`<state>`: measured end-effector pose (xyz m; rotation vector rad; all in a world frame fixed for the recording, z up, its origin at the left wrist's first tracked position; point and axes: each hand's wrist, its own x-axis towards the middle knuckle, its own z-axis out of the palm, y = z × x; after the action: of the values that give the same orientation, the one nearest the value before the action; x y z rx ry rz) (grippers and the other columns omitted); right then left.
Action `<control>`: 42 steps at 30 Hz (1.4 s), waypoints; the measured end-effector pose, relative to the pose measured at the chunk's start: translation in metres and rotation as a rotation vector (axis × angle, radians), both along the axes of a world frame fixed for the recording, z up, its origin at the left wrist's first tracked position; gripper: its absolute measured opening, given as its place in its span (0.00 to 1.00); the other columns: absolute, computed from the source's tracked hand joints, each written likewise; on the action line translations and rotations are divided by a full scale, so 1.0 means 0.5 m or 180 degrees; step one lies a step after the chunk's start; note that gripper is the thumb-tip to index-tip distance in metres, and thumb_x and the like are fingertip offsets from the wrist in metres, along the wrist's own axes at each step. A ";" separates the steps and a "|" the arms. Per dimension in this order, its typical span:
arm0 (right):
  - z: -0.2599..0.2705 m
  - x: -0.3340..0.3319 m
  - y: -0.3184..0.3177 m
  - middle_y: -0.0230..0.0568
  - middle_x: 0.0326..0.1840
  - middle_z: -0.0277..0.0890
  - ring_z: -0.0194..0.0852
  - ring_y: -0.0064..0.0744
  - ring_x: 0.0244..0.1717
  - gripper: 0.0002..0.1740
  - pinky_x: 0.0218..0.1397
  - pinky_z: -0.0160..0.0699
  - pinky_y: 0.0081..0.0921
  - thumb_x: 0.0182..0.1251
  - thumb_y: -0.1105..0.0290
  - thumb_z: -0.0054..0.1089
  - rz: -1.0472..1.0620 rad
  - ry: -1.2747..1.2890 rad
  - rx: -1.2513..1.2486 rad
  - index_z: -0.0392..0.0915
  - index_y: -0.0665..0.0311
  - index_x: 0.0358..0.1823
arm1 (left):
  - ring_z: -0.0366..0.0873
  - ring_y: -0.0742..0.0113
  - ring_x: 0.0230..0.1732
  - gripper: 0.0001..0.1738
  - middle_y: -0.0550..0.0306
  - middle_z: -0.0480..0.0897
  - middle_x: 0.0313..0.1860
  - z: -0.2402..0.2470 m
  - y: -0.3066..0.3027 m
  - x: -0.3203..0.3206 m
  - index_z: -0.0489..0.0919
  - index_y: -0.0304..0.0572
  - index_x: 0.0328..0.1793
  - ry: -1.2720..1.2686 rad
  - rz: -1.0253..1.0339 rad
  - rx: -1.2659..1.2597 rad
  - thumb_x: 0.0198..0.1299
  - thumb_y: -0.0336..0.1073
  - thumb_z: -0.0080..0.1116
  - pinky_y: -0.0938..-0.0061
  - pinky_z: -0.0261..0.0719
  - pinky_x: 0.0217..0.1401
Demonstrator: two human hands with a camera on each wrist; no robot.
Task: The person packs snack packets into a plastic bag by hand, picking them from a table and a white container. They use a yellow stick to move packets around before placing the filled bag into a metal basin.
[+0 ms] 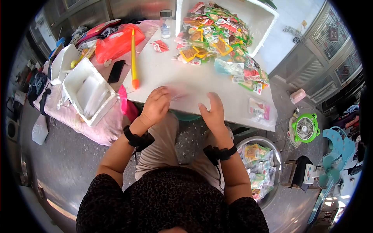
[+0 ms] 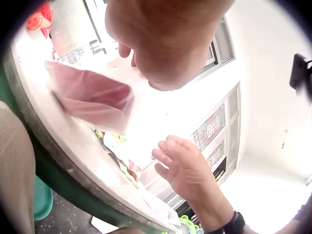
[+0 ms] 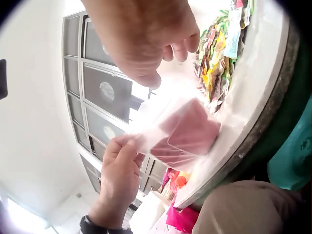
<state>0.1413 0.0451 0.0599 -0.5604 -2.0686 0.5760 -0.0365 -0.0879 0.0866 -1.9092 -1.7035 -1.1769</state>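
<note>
The left hand (image 1: 157, 104) pinches the edge of a thin, clear pinkish bag (image 1: 178, 94) above the near edge of the white table (image 1: 155, 73). In the right wrist view that bag (image 3: 187, 136) hangs from the left hand's (image 3: 119, 168) thumb and fingers, its mouth spread apart. Beside it, to the right, the right hand (image 1: 213, 112) is raised with fingers apart and nothing in it; the left wrist view shows this hand (image 2: 187, 170) with loosely bent fingers, away from the bag (image 2: 92, 97).
Colourful small packets (image 1: 221, 31) lie heaped before a white foam box (image 1: 264, 23). A printed bag (image 1: 258, 109) lies at the table's right corner. A jar (image 1: 166, 25), a red packet (image 1: 159, 46) and a yellow stick (image 1: 134, 58) are further left. A metal basin (image 1: 278, 163) holds filled bags.
</note>
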 end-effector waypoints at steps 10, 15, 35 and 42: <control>0.163 0.090 -0.119 0.47 0.34 0.71 0.68 0.47 0.36 0.13 0.39 0.66 0.36 0.50 0.68 0.53 0.1261 -0.1054 -0.0241 0.69 0.66 0.37 | 0.71 0.71 0.38 0.09 0.54 0.76 0.36 0.120 -0.069 0.081 0.72 0.35 0.38 -0.2485 -0.0959 -0.1171 0.60 0.34 0.43 0.78 0.68 0.43; 0.129 0.149 -0.146 0.47 0.22 0.68 0.67 0.48 0.27 0.06 0.28 0.64 0.39 0.52 0.70 0.48 0.1245 -0.0902 -0.0462 0.66 0.66 0.23 | 0.71 0.70 0.41 0.09 0.52 0.76 0.39 0.055 -0.086 0.099 0.71 0.35 0.39 -0.2933 -0.1416 -0.1515 0.60 0.34 0.44 0.77 0.67 0.46; -0.228 0.823 0.081 0.40 0.20 0.71 0.70 0.31 0.24 0.07 0.28 0.68 0.27 0.51 0.69 0.49 -0.2273 -0.1615 -0.2106 0.71 0.66 0.27 | 0.59 0.47 0.57 0.14 0.45 0.66 0.52 -0.235 -0.093 -0.012 0.71 0.38 0.39 -0.0215 0.0313 -0.1678 0.43 0.28 0.54 0.62 0.58 0.59; -0.252 0.793 0.093 0.55 0.28 0.71 0.69 0.56 0.33 0.08 0.35 0.66 0.45 0.54 0.69 0.43 -0.3181 -0.2557 -0.1175 0.68 0.66 0.27 | 0.59 0.47 0.58 0.14 0.46 0.66 0.52 -0.254 -0.099 -0.009 0.71 0.39 0.39 -0.0067 0.0513 -0.1456 0.42 0.28 0.53 0.60 0.57 0.59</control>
<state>0.5380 0.0918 -0.0662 -2.1401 -1.9922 0.1031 -0.0408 -0.1373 -0.0404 -1.9520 -2.2405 -0.7980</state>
